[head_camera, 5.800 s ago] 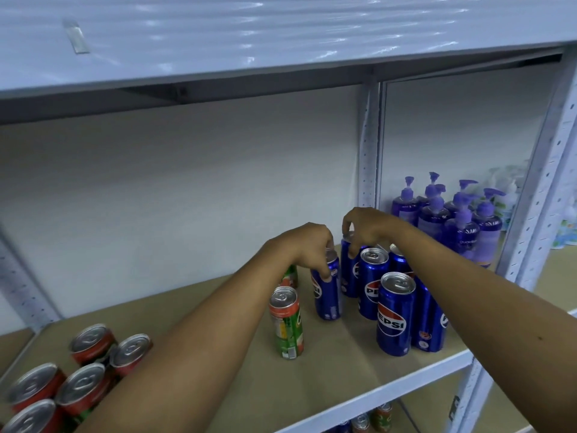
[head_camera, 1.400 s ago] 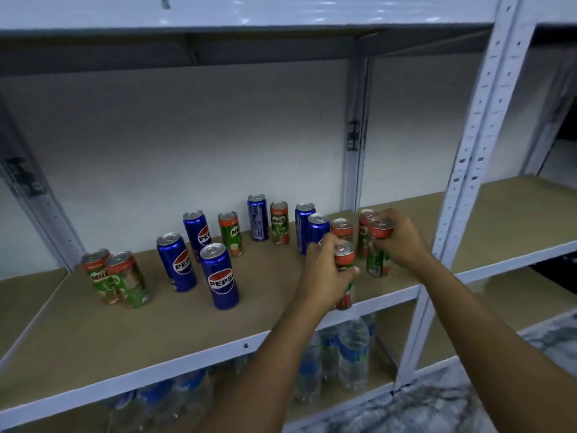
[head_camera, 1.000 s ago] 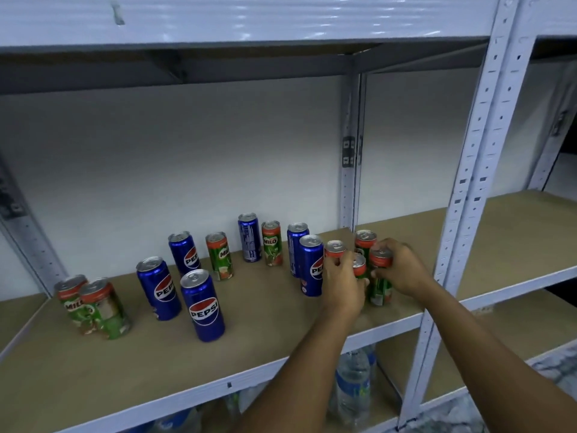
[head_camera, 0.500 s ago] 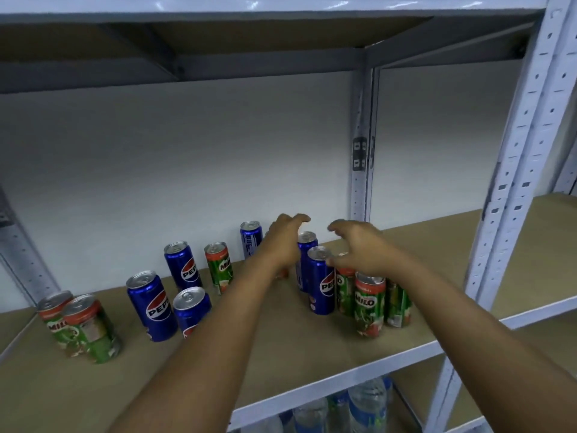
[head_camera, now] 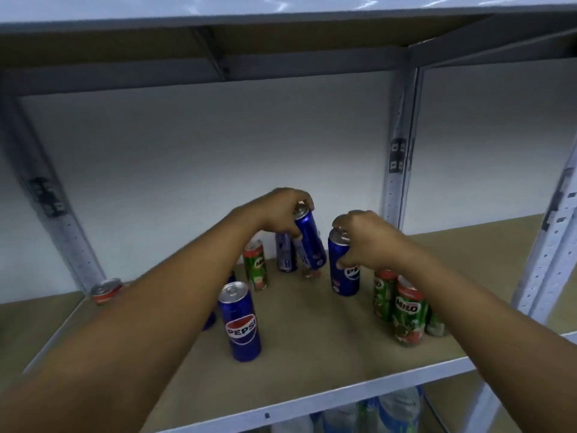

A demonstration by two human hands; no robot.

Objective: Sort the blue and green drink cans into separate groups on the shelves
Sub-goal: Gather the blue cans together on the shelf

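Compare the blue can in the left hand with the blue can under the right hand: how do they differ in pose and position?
The left hand's blue can is tilted and lifted off the shelf; the right hand's blue can stands upright on it. The left can sits farther back, the right can nearer the green cans. Both are slim blue cans held near the top.

On the shelf, a Pepsi can stands nearest the front edge, left of centre. Behind it stands a Milo can, with another can to its right. Three Milo cans cluster at the right. One can sits far left.
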